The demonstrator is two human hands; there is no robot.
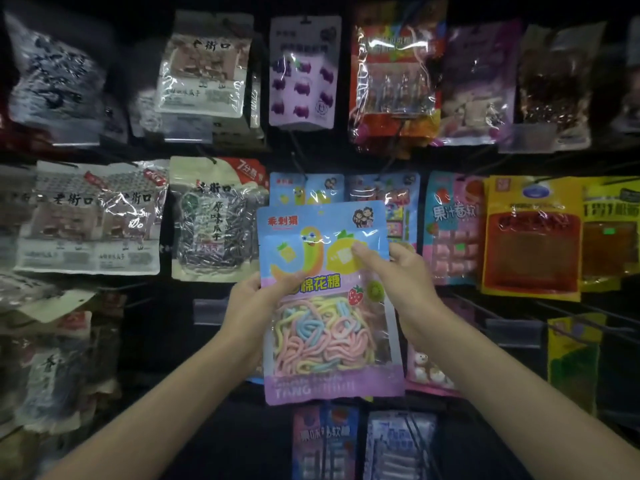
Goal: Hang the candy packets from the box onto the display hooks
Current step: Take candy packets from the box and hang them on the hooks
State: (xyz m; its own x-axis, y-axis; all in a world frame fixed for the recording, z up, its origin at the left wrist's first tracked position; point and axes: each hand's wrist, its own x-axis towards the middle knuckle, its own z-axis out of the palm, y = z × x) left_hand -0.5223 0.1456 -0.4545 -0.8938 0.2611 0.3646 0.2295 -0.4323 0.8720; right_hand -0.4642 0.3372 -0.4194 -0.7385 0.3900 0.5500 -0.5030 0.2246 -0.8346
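Holding: packet (pixel 325 306) upright, long axis vertical
Left grip (pixel 252 303): pinching packet's left edge
Right grip (pixel 405 282): pinching right edge, higher
Hook (pixel 298 164): above packet's top, slightly left

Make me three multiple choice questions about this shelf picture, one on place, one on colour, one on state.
1. Where is the held candy packet?
A) in front of the matching hanging packet
B) on the top row
C) in a box
2. What colours are its candy ropes?
A) dark brown
B) pastel pink, blue, yellow
C) solid red
3. What holds it?
A) a hook alone
B) one hand
C) left hand and right hand
Answers: 1 A, it overlaps the same blue design behind; 2 B, seen through the clear window; 3 C, each hand grips a side edge.
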